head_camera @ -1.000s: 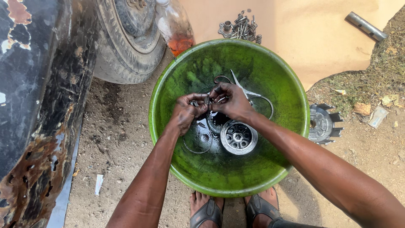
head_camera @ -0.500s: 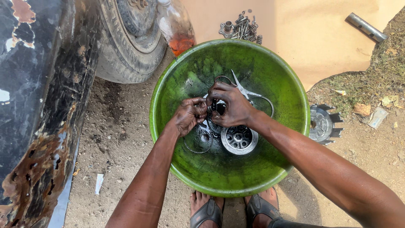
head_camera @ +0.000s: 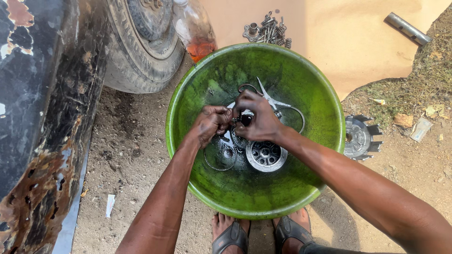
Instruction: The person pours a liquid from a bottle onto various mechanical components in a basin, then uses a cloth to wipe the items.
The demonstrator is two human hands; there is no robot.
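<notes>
Small dark part (head_camera: 245, 119) gripped by fingers of left hand (head_camera: 211, 123) and right hand (head_camera: 259, 120) over green basin (head_camera: 325, 101).

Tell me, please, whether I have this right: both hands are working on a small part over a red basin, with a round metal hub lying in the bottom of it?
Not quite: the basin is green, not red, as the head view shows. The left hand and right hand do meet on a small part over it, and a round metal hub lies in its bottom.
</notes>
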